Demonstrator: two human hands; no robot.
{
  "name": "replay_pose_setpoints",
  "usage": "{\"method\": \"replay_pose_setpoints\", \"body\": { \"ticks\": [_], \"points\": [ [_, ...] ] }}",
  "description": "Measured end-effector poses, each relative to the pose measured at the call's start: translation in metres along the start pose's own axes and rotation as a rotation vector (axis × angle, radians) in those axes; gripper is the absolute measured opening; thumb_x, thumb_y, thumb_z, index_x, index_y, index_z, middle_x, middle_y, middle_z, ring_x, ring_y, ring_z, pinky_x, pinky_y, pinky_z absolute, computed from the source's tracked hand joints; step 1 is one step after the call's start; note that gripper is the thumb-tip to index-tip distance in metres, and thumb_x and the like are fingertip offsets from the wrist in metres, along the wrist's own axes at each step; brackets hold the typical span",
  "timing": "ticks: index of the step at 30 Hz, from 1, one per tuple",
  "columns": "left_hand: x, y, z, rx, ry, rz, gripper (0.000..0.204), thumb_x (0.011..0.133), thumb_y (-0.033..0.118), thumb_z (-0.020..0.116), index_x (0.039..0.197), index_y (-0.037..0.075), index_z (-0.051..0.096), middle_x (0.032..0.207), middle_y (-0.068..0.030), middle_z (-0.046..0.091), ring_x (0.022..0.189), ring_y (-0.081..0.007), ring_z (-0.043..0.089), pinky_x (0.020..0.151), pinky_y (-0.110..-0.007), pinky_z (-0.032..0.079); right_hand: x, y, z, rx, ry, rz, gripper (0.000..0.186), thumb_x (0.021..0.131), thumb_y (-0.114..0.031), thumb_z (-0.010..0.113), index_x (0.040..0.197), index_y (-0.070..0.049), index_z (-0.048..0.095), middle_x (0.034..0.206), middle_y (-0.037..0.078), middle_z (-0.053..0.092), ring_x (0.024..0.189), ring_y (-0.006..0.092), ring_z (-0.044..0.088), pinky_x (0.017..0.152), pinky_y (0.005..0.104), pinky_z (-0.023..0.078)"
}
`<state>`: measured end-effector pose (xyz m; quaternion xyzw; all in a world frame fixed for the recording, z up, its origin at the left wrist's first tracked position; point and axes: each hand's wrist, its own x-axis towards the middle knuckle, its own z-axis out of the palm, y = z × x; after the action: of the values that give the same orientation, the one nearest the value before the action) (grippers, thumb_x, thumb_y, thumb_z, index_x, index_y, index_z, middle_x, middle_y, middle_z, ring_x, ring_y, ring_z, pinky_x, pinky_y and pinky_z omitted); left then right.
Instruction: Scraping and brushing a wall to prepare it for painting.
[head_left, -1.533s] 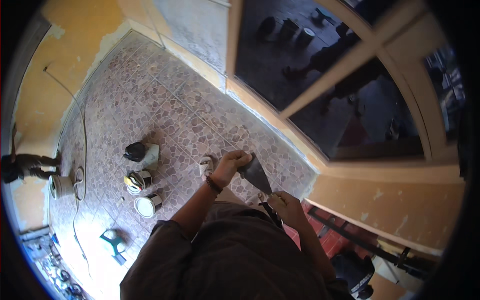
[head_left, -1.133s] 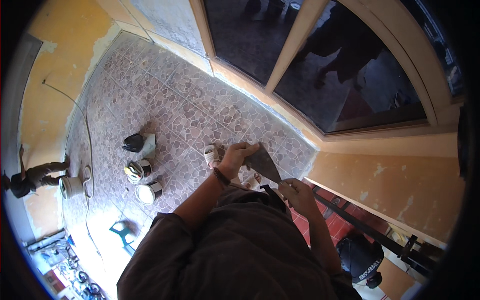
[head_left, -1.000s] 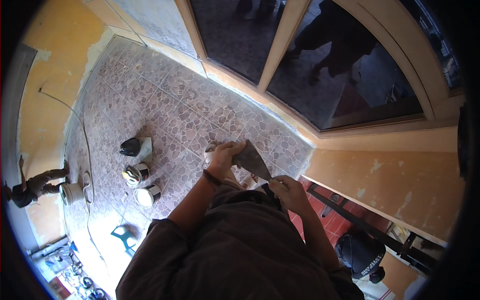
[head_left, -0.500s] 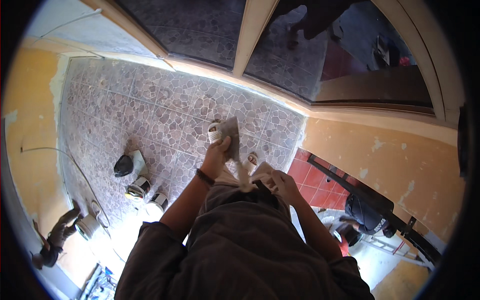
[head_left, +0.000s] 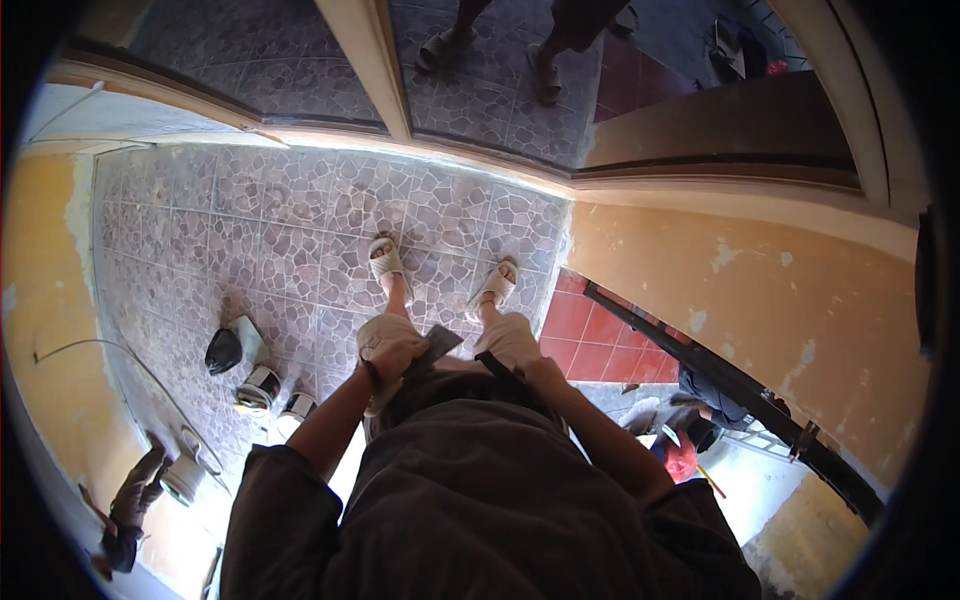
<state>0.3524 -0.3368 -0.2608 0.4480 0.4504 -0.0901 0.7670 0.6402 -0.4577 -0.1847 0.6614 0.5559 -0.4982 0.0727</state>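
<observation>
My left hand (head_left: 398,357) is closed around a scraper with a flat grey blade (head_left: 440,345), held in front of my left thigh. The blade points right, and the hand hides its handle. My right hand (head_left: 543,374) rests against the right leg of my light shorts (head_left: 508,338); its fingers are mostly hidden. Beside it a dark strap-like piece (head_left: 496,366) lies across the shorts, and I cannot tell whether the hand holds it. My feet, in pale sandals (head_left: 386,258), stand apart on the stone-patterned tiles.
Ahead runs a window frame (head_left: 400,110) with dark reflecting glass. A peeling orange wall (head_left: 720,260) and a black rail (head_left: 690,350) are on the right. Buckets (head_left: 260,387) and a black bag (head_left: 223,351) sit left. One person (head_left: 135,500) is far left, another (head_left: 710,400) beyond the rail.
My left hand has come down and back toward my left thigh with the scraper, its blade now turned rightward. My right hand has dropped slightly and moved left in view. The view has shifted.
</observation>
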Motion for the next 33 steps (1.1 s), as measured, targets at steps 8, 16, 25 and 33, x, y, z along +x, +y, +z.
{"method": "replay_pose_setpoints", "body": {
  "ticks": [8, 16, 25, 33],
  "points": [
    [0.028, 0.032, 0.088, -0.175, 0.008, -0.133, 0.041, 0.093, 0.032, 0.043, 0.104, -0.004, 0.058, 0.094, -0.0058, 0.062, 0.085, -0.0115, 0.055, 0.078, -0.026, 0.041, -0.036, 0.049, -0.070, 0.195, -0.055, 0.095, 0.020, 0.071, -0.017, 0.057, 0.084, -0.004, 0.064, 0.080, 0.018, 0.063, 0.082, 0.0328, 0.061, 0.075, 0.0403, 0.046],
    [-0.026, 0.118, 0.104, -0.705, -0.014, -0.456, 0.032, 0.092, 0.031, 0.046, 0.091, 0.003, 0.061, 0.077, -0.0009, 0.061, 0.064, -0.0079, 0.055, 0.063, -0.024, 0.044, -0.061, 0.078, -0.067, 0.440, -0.253, 0.179, 0.030, 0.075, -0.015, 0.054, 0.100, 0.000, 0.062, 0.089, 0.019, 0.063, 0.085, 0.0290, 0.060, 0.078, 0.0356, 0.045],
    [-0.013, 0.098, 0.100, -0.781, -0.247, -0.709, 0.028, 0.091, 0.030, 0.046, 0.091, 0.007, 0.061, 0.075, 0.0008, 0.061, 0.066, -0.0052, 0.055, 0.063, -0.022, 0.045, -0.094, 0.068, -0.061, 0.902, -0.743, 0.583, 0.035, 0.081, -0.010, 0.052, 0.114, 0.001, 0.055, 0.100, 0.010, 0.062, 0.088, 0.0162, 0.056, 0.081, 0.0290, 0.043],
    [0.080, 0.092, 0.142, -0.574, -0.292, -0.471, 0.029, 0.092, 0.028, 0.045, 0.091, 0.004, 0.061, 0.075, 0.0022, 0.058, 0.067, -0.0050, 0.051, 0.062, -0.020, 0.042, -0.071, 0.134, -0.031, 0.809, -1.036, 0.357, 0.034, 0.083, -0.023, 0.050, 0.105, 0.002, 0.058, 0.098, 0.012, 0.061, 0.094, 0.0188, 0.055, 0.084, 0.0288, 0.040]
  ]
}}
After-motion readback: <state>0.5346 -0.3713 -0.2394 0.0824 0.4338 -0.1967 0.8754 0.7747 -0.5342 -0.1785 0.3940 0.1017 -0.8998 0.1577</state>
